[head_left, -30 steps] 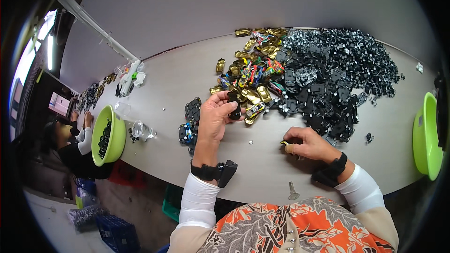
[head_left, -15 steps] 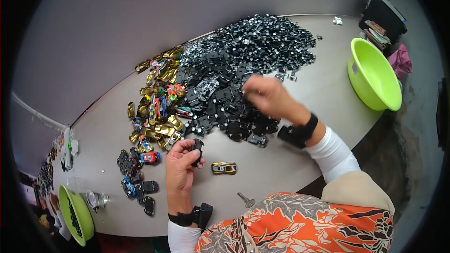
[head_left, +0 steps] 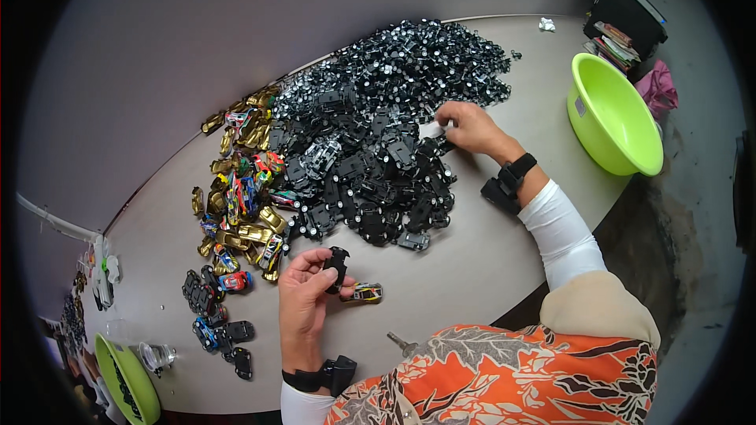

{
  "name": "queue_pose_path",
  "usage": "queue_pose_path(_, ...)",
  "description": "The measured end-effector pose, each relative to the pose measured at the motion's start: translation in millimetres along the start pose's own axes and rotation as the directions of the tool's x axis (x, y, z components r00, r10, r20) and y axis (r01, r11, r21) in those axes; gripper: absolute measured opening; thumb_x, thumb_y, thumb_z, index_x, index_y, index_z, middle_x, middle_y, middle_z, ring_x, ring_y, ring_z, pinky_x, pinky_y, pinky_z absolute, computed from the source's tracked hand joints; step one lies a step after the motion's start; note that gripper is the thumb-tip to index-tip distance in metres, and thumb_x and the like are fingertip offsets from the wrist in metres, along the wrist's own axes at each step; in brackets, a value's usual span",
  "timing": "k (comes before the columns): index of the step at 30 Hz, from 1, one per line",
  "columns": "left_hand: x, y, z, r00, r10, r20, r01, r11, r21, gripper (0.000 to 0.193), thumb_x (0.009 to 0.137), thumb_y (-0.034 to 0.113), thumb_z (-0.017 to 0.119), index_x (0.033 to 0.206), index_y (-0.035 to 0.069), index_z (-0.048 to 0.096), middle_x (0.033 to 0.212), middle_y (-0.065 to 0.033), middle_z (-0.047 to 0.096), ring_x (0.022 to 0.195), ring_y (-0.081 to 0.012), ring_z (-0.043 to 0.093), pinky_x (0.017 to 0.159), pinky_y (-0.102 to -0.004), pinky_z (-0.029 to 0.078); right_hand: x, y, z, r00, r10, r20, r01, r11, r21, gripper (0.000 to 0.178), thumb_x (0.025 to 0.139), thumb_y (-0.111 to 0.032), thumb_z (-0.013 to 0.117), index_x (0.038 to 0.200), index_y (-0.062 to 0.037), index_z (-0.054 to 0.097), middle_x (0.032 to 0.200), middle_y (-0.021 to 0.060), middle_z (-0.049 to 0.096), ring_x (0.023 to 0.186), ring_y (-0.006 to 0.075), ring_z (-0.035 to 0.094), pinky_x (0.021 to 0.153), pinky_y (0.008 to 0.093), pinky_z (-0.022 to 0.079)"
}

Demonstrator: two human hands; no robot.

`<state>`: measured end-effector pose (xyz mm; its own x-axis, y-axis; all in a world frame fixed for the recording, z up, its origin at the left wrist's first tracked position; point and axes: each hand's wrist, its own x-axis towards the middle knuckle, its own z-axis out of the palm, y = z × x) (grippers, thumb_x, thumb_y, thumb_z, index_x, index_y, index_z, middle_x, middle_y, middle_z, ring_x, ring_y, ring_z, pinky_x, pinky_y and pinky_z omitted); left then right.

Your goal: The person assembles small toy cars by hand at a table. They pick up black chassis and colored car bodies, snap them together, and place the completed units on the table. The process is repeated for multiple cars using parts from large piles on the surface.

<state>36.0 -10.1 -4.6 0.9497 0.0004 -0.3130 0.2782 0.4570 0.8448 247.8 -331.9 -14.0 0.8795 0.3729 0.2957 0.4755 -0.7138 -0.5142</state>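
My left hand [head_left: 309,291] pinches a black toy car chassis [head_left: 337,266] between thumb and fingers above the table's near side. Just right of it lies a toy car body [head_left: 366,292] in yellow, black and red, partly covered by the fingertips. At the right edge of the heaps is my right hand [head_left: 476,129], its fingers curled together; whatever they hold, if anything, is hidden. Beside that hand spreads a heap of black chassis [head_left: 378,173]. Behind it rises a large pile of small wheel-and-axle pieces [head_left: 417,59].
Gold and coloured car bodies [head_left: 248,189] border the heap's left side. Several cars and black chassis [head_left: 216,319] sit nearer. A metal key-like piece [head_left: 400,341] lies close to me. Green basins stand right [head_left: 618,122] and left [head_left: 118,382], beside a clear cup [head_left: 157,356].
My right hand has gone from over the black chassis to the right and farther back, at the heap's edge. The chassis in my left hand is tilted differently, and the whole view has shifted slightly.
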Motion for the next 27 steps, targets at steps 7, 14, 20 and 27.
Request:
queue_pose_path(7, 1.5, 0.3, -2.9, 1.000, -0.023, 0.009, 0.023, 1.000, 0.005, 0.025, 0.084, 0.009, 0.059, 0.104, -0.002, 0.050, 0.094, -0.0146, 0.059, 0.081, -0.0310, 0.067, 0.064, -0.0401, 0.059, 35.4, 16.1, 14.6, 0.995, -0.098, -0.028, 0.087, 0.963, -0.256, 0.016, 0.067, -0.009, 0.060, 0.082, -0.0027, 0.058, 0.085, 0.0182, 0.061, 0.085, 0.0376, 0.059, 0.073, 0.0464, 0.047)
queue_pose_path(14, 1.4, -0.7, -10.9, 0.996, -0.016, 0.084, 0.026, 0.993, -0.116, 0.010, 0.088, 0.006, 0.053, 0.095, 0.000, 0.051, 0.097, -0.0197, 0.062, 0.090, -0.0338, 0.066, 0.068, -0.0422, 0.060, 38.1, 4.9, 10.1, 0.996, 0.004, 0.087, 0.018, 0.969, -0.245, 0.033, 0.068, 0.000, 0.055, 0.100, -0.0031, 0.055, 0.090, 0.0199, 0.062, 0.091, 0.0381, 0.058, 0.079, 0.0445, 0.045)
queue_pose_path(20, 0.8, -1.9, -15.3, 0.992, -0.027, 0.124, 0.050, 0.980, -0.191, 0.007, 0.085, 0.004, 0.053, 0.091, 0.001, 0.050, 0.099, -0.0196, 0.061, 0.094, -0.0332, 0.064, 0.073, -0.0446, 0.059, 33.0, 2.2, 7.1, 0.995, 0.084, 0.061, -0.070, 0.976, -0.205, 0.047, 0.065, -0.010, 0.057, 0.111, -0.0025, 0.054, 0.066, 0.0146, 0.055, 0.064, 0.0306, 0.056, 0.061, 0.0406, 0.043)
queue_pose_path(27, -0.9, -3.6, -11.7, 0.991, -0.006, 0.137, 0.044, 0.960, -0.275, 0.023, 0.080, 0.004, 0.061, 0.101, 0.000, 0.052, 0.106, -0.0171, 0.058, 0.097, -0.0268, 0.061, 0.081, -0.0454, 0.056, -3.4, -32.0, -33.4, 0.988, 0.096, 0.121, -0.128, 0.949, 0.290, 0.033, 0.072, -0.001, 0.055, 0.105, -0.0003, 0.057, 0.068, 0.0010, 0.052, 0.062, 0.0097, 0.049, 0.056, 0.0244, 0.041)
